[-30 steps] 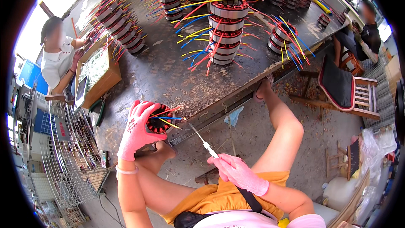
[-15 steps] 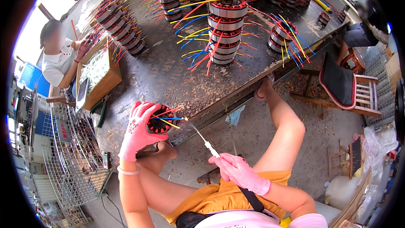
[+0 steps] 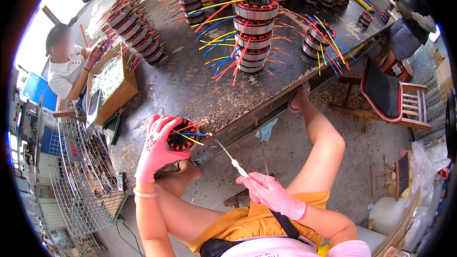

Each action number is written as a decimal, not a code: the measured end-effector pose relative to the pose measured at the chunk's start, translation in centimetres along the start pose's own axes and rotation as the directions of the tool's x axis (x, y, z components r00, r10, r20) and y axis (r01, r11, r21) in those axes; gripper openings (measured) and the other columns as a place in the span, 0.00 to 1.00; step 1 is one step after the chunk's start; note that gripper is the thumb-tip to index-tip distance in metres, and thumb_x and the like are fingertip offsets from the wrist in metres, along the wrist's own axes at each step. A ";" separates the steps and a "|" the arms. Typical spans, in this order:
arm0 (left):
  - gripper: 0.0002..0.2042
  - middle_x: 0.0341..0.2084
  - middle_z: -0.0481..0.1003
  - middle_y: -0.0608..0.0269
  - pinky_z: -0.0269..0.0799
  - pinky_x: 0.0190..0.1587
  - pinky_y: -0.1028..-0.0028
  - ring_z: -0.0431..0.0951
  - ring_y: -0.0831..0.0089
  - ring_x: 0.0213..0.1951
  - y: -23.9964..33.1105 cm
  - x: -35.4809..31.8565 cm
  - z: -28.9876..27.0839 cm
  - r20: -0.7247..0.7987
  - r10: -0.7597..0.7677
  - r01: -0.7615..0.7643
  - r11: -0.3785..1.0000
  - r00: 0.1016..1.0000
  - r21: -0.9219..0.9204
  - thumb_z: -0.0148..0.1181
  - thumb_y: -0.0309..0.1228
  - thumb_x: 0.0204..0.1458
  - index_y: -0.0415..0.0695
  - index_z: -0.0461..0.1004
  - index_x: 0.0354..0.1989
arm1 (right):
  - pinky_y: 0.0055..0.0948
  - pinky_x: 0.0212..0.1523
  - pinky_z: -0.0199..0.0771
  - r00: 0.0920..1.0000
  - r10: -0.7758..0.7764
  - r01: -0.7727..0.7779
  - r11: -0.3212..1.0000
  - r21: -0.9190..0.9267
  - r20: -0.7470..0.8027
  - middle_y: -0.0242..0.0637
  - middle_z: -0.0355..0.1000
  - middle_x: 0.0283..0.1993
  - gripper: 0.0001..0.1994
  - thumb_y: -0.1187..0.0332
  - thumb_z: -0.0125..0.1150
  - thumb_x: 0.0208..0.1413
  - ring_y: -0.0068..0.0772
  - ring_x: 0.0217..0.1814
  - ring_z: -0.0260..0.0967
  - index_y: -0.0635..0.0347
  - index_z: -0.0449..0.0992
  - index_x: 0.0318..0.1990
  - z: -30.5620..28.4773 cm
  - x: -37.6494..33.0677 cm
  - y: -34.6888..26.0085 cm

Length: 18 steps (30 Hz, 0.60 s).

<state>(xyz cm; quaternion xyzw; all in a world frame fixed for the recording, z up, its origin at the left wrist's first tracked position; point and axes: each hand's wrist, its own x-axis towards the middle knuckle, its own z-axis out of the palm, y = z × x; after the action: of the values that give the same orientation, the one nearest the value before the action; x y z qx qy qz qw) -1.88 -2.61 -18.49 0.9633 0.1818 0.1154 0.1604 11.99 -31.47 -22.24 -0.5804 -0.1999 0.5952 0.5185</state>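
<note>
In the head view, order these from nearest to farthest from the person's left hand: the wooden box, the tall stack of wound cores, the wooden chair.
1. The wooden box, up and to the left of the left hand, on the table.
2. The tall stack of wound cores, farther up and to the right, at mid-table.
3. The wooden chair, far right, on the floor beyond the table's edge.

1. The left hand (image 3: 157, 147) wears a pink glove. Its fingers (image 3: 164, 126) are spread and curl around something round, in a firm grip.
2. The left arm is bare and comes straight up from the bottom edge.
3. The right hand (image 3: 269, 192) wears a pink glove too. It is closed in a pinch.
4. The right arm is bent at the elbow and reaches in from the right.
</note>
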 end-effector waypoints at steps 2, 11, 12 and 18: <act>0.42 0.54 0.71 0.54 0.48 0.72 0.53 0.65 0.52 0.62 0.1 0.0 0.1 -0.005 0.001 -0.001 1.000 1.000 0.000 0.78 0.32 0.20 0.43 0.72 0.56 | 0.24 0.25 0.64 1.000 -0.002 0.002 1.000 -0.030 -0.002 0.29 0.63 0.22 0.18 0.61 0.45 0.70 0.17 0.21 0.60 0.68 0.74 0.50 0.0 -0.1 -0.4; 0.40 0.52 0.71 0.54 0.49 0.71 0.51 0.67 0.53 0.59 0.0 0.1 0.0 -0.019 0.024 -0.024 1.000 1.000 0.002 0.77 0.35 0.24 0.44 0.72 0.55 | 0.23 0.25 0.64 1.000 0.014 -0.014 1.000 0.014 0.001 0.29 0.62 0.22 0.17 0.60 0.46 0.70 0.18 0.21 0.59 0.67 0.74 0.50 0.0 0.0 -0.1; 0.40 0.52 0.71 0.54 0.49 0.71 0.51 0.67 0.53 0.59 0.0 0.1 0.0 -0.015 0.023 -0.023 1.000 1.000 0.003 0.77 0.35 0.24 0.44 0.72 0.55 | 0.23 0.24 0.63 1.000 0.018 -0.018 1.000 0.006 -0.001 0.29 0.62 0.22 0.17 0.60 0.46 0.70 0.18 0.21 0.59 0.67 0.74 0.50 0.1 0.0 -0.4; 0.40 0.52 0.71 0.53 0.49 0.71 0.50 0.67 0.52 0.60 -0.3 0.1 0.2 -0.022 0.029 -0.029 1.000 0.999 0.000 0.77 0.35 0.24 0.43 0.72 0.55 | 0.24 0.24 0.63 1.000 -0.011 0.011 1.000 0.002 -0.004 0.29 0.63 0.22 0.17 0.60 0.46 0.70 0.18 0.21 0.60 0.67 0.74 0.50 -0.1 0.1 0.2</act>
<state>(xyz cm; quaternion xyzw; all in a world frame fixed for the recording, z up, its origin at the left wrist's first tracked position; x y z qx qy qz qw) -1.84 -2.40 -18.75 0.9645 0.1696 0.1282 0.1568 12.02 -31.54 -22.52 -0.5798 -0.2014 0.5915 0.5228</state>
